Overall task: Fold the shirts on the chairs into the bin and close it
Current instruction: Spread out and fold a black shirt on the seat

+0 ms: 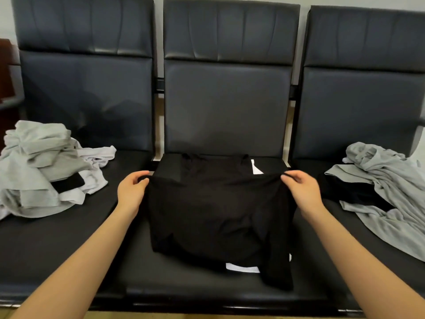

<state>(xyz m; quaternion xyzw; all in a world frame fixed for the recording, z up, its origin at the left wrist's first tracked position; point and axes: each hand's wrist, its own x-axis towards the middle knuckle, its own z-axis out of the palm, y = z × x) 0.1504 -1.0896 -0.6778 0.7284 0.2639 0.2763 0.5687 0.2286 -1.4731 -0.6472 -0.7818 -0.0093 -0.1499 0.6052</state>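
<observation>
A black shirt (pixel 218 212) lies on the middle chair seat (pixel 195 286), partly folded, with white patches showing at its far right and near edge. My left hand (pixel 132 189) pinches the shirt's left edge. My right hand (pixel 301 188) pinches its right edge at the same height, and the cloth stretches between them. A heap of grey and white shirts (pixel 43 166) with a black piece sits on the left seat. A loose grey shirt (pixel 386 192) lies over a black garment (pixel 351 192) on the right seat. No bin is in view.
Three dark padded chairs stand joined in a row, with tall backrests (pixel 227 88) behind the seats. A dark wooden piece of furniture (pixel 7 72) shows at the far left edge. The seats' front edge runs along the bottom of the view.
</observation>
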